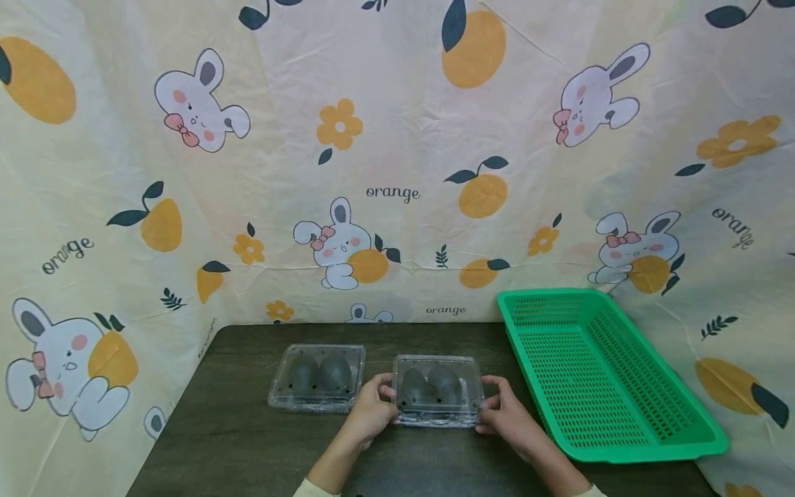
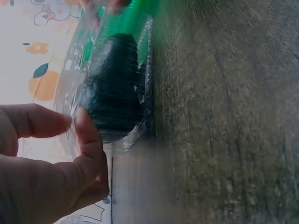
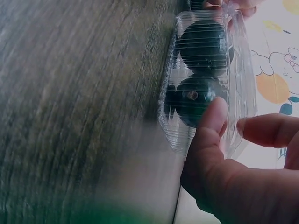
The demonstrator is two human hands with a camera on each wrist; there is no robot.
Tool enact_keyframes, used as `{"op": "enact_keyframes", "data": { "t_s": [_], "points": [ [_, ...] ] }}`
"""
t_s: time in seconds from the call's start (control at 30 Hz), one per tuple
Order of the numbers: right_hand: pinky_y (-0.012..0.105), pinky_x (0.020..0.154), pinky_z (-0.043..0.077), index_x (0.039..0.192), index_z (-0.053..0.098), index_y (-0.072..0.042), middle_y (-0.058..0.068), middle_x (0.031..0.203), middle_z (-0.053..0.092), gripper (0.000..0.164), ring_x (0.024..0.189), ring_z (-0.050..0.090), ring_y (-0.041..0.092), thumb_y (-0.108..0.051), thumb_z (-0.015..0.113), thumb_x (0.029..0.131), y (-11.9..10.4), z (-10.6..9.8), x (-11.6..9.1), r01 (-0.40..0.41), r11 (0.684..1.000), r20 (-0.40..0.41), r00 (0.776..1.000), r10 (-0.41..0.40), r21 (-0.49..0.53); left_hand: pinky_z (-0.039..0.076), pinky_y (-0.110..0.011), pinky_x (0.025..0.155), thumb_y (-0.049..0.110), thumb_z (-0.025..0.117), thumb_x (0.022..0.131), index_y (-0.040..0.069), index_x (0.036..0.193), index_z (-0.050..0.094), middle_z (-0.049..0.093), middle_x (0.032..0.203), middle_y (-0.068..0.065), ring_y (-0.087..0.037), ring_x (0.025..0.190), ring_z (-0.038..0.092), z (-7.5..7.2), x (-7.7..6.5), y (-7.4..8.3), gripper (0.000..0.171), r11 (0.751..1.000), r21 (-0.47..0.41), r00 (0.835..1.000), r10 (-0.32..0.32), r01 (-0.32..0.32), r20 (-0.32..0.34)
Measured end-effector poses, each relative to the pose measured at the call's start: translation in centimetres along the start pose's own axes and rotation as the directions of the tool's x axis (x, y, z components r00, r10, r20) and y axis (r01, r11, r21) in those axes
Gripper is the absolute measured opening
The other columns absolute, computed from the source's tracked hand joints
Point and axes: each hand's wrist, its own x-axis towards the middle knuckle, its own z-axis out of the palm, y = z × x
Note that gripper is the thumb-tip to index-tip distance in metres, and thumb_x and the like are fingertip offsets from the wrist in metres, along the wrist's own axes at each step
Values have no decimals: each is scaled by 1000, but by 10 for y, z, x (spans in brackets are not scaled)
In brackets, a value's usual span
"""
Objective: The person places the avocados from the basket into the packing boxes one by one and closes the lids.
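A clear plastic clamshell box [image 1: 437, 417] with dark green fruits that look like avocados [image 3: 202, 95] is between both hands at the front middle of the table. My left hand [image 1: 373, 410] grips its left side, thumb and fingers pinching the rim in the left wrist view. At the opposite end, my right hand [image 1: 508, 415] pinches the right side the same way. The lid looks closed. A second clear box [image 1: 318, 404], with similar dark fruits inside, sits just left of my left hand. Whether the held box touches the table cannot be told.
To the right stands a green perforated plastic basket [image 1: 586, 373] with nothing in it, near my right forearm. The dark wood-grain table [image 1: 236, 428] ends at a patterned cloth [image 1: 410, 241] hanging behind.
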Motion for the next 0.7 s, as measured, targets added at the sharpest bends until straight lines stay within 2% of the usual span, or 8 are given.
{"op": "enact_keyframes", "data": {
  "t_s": [0.23, 0.37, 0.43, 0.5, 0.57, 0.7],
  "points": [
    [37, 68, 62, 150, 29, -1, 14, 92, 50, 72, 78, 58, 24, 17, 56, 86, 0, -3, 1, -1, 999, 22, 1000, 0, 40, 56, -23, 54, -21, 56, 66, -17, 144, 42, 51, 100, -13, -14, 64, 51, 1, -1, 3, 80, 1000, 6, 1000, -3, 3, 0],
    [37, 68, 62, 149, 29, -1, 12, 90, 49, 72, 76, 58, 24, 19, 55, 85, 0, -4, 3, 5, 1000, 24, 1000, -6, 23, 56, -23, 54, -20, 56, 66, -18, 144, 41, 51, 100, -13, -13, 63, 51, 1, -1, 4, 80, 1000, 20, 1000, 9, -9, 13],
    [37, 68, 62, 149, 30, -1, 12, 91, 50, 71, 75, 59, 24, 19, 56, 86, -1, -3, 3, 2, 1000, 18, 1000, -3, 14, 54, -22, 54, -20, 55, 67, -19, 144, 40, 53, 101, -15, -13, 64, 53, 0, -1, 5, 78, 998, 50, 999, 33, -33, 13],
    [37, 69, 62, 149, 30, 0, 14, 93, 51, 71, 76, 60, 24, 17, 56, 86, -2, -2, 4, -2, 1000, 15, 1000, 2, 8, 52, -21, 55, -19, 54, 69, -20, 142, 41, 55, 102, -18, -13, 66, 55, -1, -1, 7, 75, 990, 122, 997, 77, -77, 5],
    [37, 70, 63, 150, 30, 1, 15, 95, 52, 70, 76, 60, 24, 16, 57, 87, -4, 1, 5, 2, 1000, 12, 1000, -2, 8, 50, -21, 58, -18, 53, 72, -20, 141, 44, 56, 103, -19, -16, 72, 56, -1, -1, 8, 70, 962, 241, 991, 134, -127, -13],
    [37, 71, 63, 150, 32, 1, 18, 99, 53, 69, 79, 61, 24, 14, 58, 88, -7, 6, 9, 24, 1000, 4, 1000, -24, 8, 52, -32, 74, -16, 53, 79, -17, 139, 50, 57, 111, -22, -24, 89, 55, 1, -2, 14, 60, 860, 480, 974, 221, -171, -51]
  ]
}}
